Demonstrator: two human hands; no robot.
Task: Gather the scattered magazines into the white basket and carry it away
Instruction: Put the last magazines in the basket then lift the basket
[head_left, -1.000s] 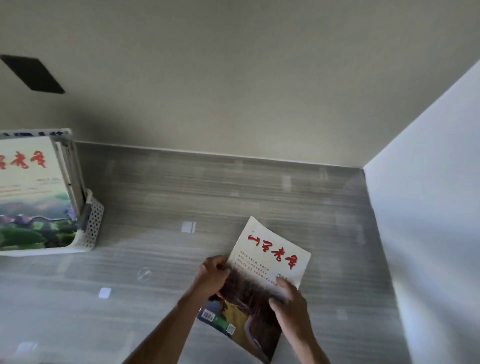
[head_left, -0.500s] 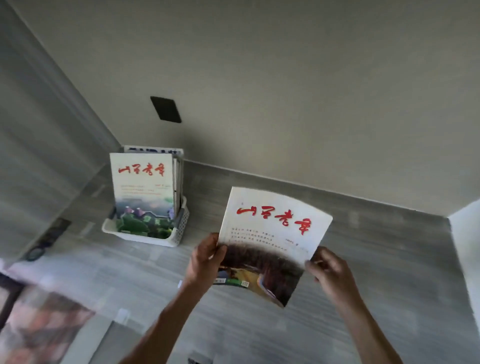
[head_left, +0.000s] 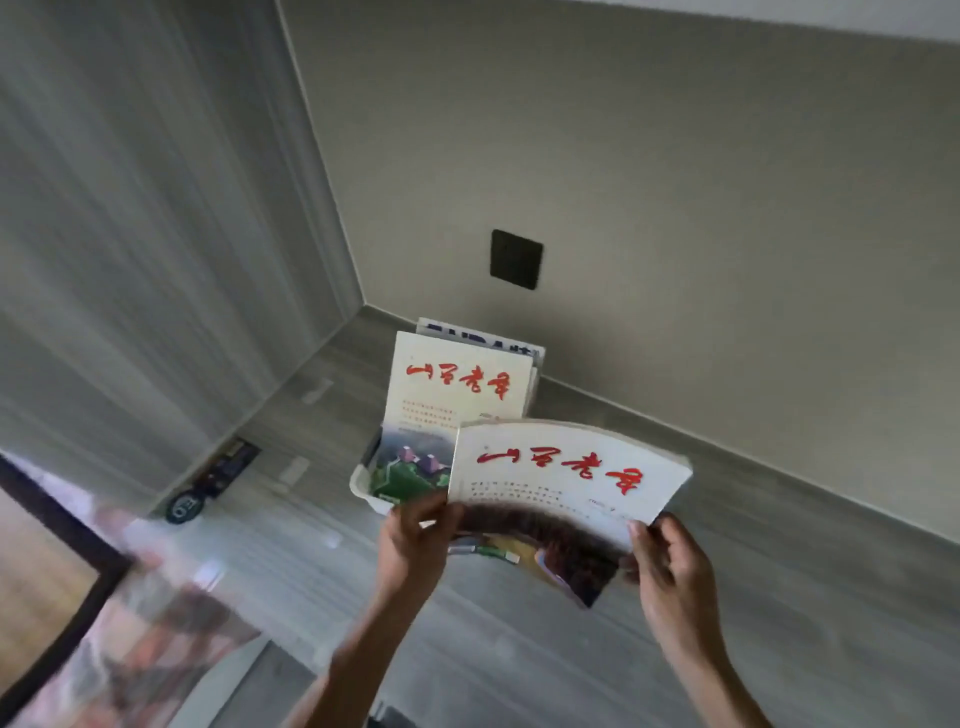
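You are holding a paper magazine (head_left: 566, 483) with a smooth cover, cream and fairly matt up top and darker print below; it bends in a soft curve between your bare left hand (head_left: 415, 540) and right hand (head_left: 670, 566). The magazines in the basket (head_left: 457, 395) show the same smooth cream paper covers. The white basket (head_left: 363, 486) looks like smooth plastic. The bench (head_left: 779, 597) has a grey streaked wood-grain finish with a faint sheen. The wall (head_left: 675, 182) behind is matt beige paint, and the plate (head_left: 516, 259) on it is matt black
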